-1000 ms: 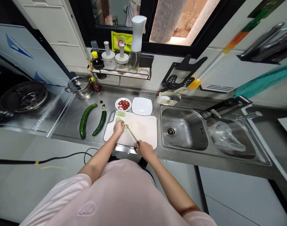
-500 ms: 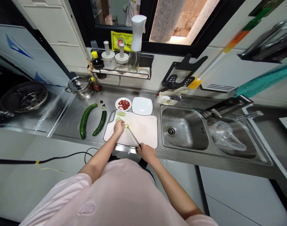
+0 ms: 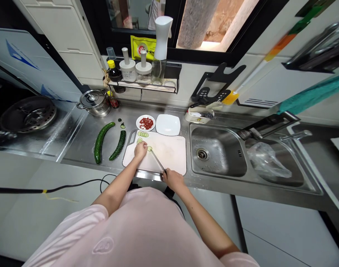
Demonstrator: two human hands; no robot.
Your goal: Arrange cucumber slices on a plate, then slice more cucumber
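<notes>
Head view: 2 hands, left on cucumber, right on knife.

Both forearms reach forward and inward from the person's body, bare below short pink sleeves, and converge low in front of the torso. The left hand sits farther forward, its wrist bent and its fingers curled downward in a loose claw. The right hand stays nearer the body and lower in view, closed in a firm fist-like grip, with the right forearm angled up toward it.
</notes>
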